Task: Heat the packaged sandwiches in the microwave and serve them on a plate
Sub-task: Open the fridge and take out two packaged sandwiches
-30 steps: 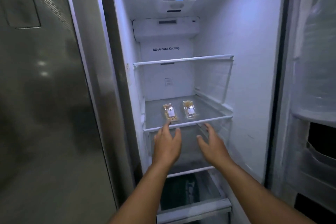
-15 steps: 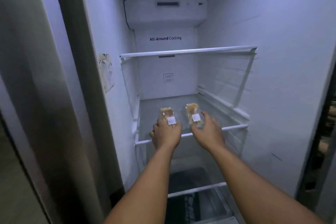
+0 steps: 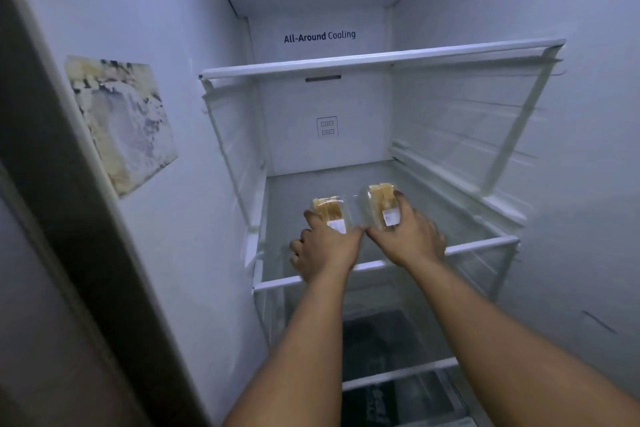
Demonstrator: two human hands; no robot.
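Note:
Two packaged sandwiches in clear plastic boxes with white labels are on the middle glass shelf [image 3: 485,243] of the open fridge. My left hand [image 3: 325,250] is closed around the left sandwich pack [image 3: 329,210]. My right hand [image 3: 408,239] grips the right sandwich pack [image 3: 379,201], which is tilted up off the shelf. Both hands cover the near ends of the packs. No microwave or plate is in view.
An upper glass shelf [image 3: 381,59] spans the fridge above my hands. A lower shelf edge [image 3: 398,374] and a dark drawer lie below my forearms. A peeling, stained sticker [image 3: 121,121] is on the left inner wall. The fridge's dark door frame [image 3: 69,218] runs along the left.
Both hands reached from below the shelf edge onto the two packs and closed on them. The right pack has lifted and tilted. The view has moved closer into the fridge.

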